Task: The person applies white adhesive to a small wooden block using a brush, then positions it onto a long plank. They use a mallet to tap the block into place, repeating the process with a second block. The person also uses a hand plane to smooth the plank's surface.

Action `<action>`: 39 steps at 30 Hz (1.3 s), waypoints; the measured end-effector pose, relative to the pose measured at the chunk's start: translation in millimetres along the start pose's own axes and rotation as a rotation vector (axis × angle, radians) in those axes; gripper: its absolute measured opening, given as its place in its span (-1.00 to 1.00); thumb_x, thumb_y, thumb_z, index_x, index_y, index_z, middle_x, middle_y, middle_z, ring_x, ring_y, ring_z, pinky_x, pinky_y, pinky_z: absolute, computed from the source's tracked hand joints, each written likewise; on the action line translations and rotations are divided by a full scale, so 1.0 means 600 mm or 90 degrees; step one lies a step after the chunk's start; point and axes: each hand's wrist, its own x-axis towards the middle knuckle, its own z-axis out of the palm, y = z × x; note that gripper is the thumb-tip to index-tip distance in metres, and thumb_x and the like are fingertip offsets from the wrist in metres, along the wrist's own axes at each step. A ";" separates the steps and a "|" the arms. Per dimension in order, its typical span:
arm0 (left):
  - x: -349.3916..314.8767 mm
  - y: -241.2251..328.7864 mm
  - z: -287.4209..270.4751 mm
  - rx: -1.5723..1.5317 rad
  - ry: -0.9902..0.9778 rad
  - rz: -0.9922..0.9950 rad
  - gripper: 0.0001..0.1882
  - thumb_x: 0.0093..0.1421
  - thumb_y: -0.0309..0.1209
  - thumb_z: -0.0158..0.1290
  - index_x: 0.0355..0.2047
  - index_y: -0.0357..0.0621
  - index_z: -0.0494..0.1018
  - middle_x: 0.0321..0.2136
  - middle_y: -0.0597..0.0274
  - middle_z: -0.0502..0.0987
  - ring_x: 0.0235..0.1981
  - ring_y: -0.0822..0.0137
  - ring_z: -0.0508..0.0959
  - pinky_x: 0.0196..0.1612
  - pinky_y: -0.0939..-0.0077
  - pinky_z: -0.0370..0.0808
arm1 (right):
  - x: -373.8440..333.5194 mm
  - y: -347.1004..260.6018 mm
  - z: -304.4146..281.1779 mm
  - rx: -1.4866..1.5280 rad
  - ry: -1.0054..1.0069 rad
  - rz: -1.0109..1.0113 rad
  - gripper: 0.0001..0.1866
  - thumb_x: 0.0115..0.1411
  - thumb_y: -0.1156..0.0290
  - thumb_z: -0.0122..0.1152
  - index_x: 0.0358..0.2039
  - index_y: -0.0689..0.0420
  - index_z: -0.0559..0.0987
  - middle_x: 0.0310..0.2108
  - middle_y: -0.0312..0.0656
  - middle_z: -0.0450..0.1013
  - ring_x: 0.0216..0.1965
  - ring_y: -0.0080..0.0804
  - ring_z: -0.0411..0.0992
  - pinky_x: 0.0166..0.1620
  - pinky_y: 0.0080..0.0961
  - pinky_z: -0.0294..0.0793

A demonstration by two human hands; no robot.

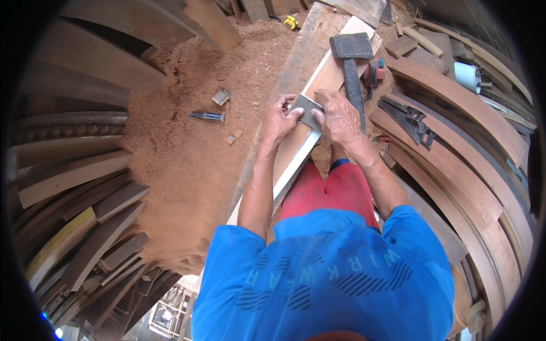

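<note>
A long wooden board (292, 149) with pale edges runs diagonally from lower left to upper right in front of me. Over it, both hands grip a thin grey rectangular card scraper (307, 111). My left hand (280, 120) pinches its left end, thumb on the near face. My right hand (339, 118) grips the other end, its thumb also pressing the near face. The fingers behind the scraper are partly hidden. Just beyond my right hand, a dark block-headed mallet (351, 46) lies across the board, its handle pointing back toward me.
Sawdust (187, 187) covers the floor at left, with a blue-handled tool (207, 116) and wood scraps on it. A yellow tape measure (291, 22) lies at the top. Planks (463, 142) are stacked at right beneath a black handsaw (415, 120); a red power tool (373, 74) sits beside the mallet.
</note>
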 end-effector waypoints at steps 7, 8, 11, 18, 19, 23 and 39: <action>-0.016 -0.045 -0.015 -0.295 -0.052 -0.033 -0.55 0.33 -0.29 0.15 0.15 -0.27 0.48 -0.13 0.15 0.62 -0.20 0.44 0.54 -0.02 0.48 0.50 | 0.031 0.020 0.019 -0.003 -0.043 -0.042 -0.52 0.21 0.52 0.12 0.16 -0.04 0.59 -0.30 -0.01 0.40 -0.23 0.02 0.48 -0.15 -0.15 0.50; -0.023 -0.049 -0.014 -0.346 -0.048 -0.048 -0.53 0.37 -0.26 0.11 0.19 -0.26 0.44 -0.10 0.15 0.62 -0.21 0.45 0.52 0.01 0.49 0.49 | 0.024 0.023 0.019 -0.008 -0.059 -0.055 -0.51 0.21 0.51 0.10 0.16 -0.07 0.59 -0.29 -0.02 0.40 -0.21 0.00 0.48 -0.13 -0.16 0.49; -0.035 -0.053 -0.030 -0.430 -0.057 -0.066 -0.44 0.41 -0.19 0.05 0.29 -0.27 0.30 -0.03 0.14 0.59 -0.22 0.48 0.49 0.04 0.48 0.47 | 0.009 0.023 0.015 -0.001 -0.074 -0.070 -0.45 0.13 0.55 0.09 0.16 -0.05 0.60 -0.30 -0.04 0.37 -0.19 -0.04 0.44 -0.11 -0.21 0.46; -0.061 -0.019 -0.020 -0.246 -0.036 -0.067 -0.32 0.24 -0.26 0.25 0.27 -0.29 0.24 0.04 0.01 0.55 0.06 0.21 0.53 0.20 0.30 0.40 | -0.012 0.015 0.003 0.060 -0.086 -0.030 -0.46 0.05 0.66 0.03 0.09 0.21 0.59 -0.31 0.05 0.39 -0.19 0.02 0.43 -0.08 -0.15 0.45; -0.061 -0.015 -0.014 -0.148 -0.005 -0.024 -0.31 0.21 -0.30 0.27 0.26 -0.29 0.26 0.03 0.01 0.56 0.00 0.20 0.54 0.14 0.29 0.45 | -0.014 0.018 0.004 0.068 -0.089 -0.019 -0.47 0.05 0.67 0.02 0.08 0.23 0.59 -0.31 0.06 0.40 -0.19 0.03 0.43 -0.08 -0.14 0.45; -0.051 -0.024 0.008 0.067 0.068 0.089 -0.28 0.12 -0.35 0.34 0.24 -0.26 0.31 0.00 -0.02 0.56 -0.05 0.11 0.58 0.02 0.27 0.54 | -0.017 0.016 0.003 0.013 -0.033 -0.044 -0.49 0.05 0.65 0.04 0.06 0.24 0.59 -0.33 0.08 0.42 -0.22 0.05 0.45 -0.09 -0.12 0.46; -0.055 -0.064 -0.019 -0.245 -0.034 0.004 -0.34 0.21 -0.63 -0.04 0.34 -0.31 0.14 0.02 0.04 0.55 -0.27 0.53 0.46 -0.11 0.59 0.49 | -0.080 -0.035 0.030 -0.005 -0.135 -0.085 -0.42 0.22 0.42 0.17 0.29 0.05 0.44 -0.31 0.03 0.46 -0.27 0.04 0.53 -0.19 -0.09 0.54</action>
